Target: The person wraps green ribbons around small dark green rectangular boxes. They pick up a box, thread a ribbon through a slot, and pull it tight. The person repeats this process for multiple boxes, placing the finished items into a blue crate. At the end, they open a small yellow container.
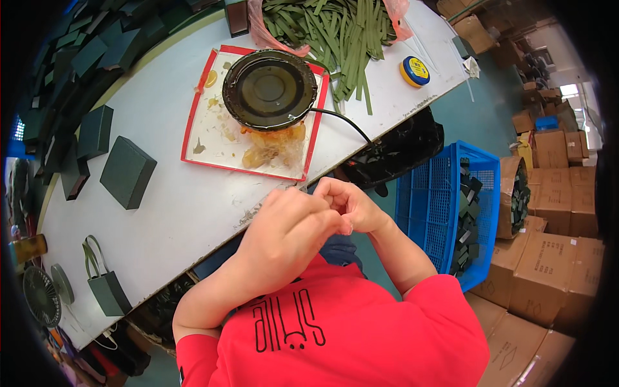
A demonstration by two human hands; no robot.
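My left hand (284, 232) and my right hand (351, 203) meet in front of my chest, just off the near edge of the table. The fingers of both are curled and pinched together, and whatever they may hold is hidden between them. Just beyond them lies a red-edged white board (218, 138) with amber, glue-like smears. A round dark pot (269, 89), coated and glossy, stands on this board. Its black cord (345, 120) runs off the table's edge.
Green ribbon strips (335, 39) lie heaped in a pink bag, near a blue-and-yellow round tin (414, 71). Dark green boxes (129, 171) stand at left, with a handled one (108, 290) nearer. A blue crate (495, 219) and cardboard cartons (541, 271) are on my right.
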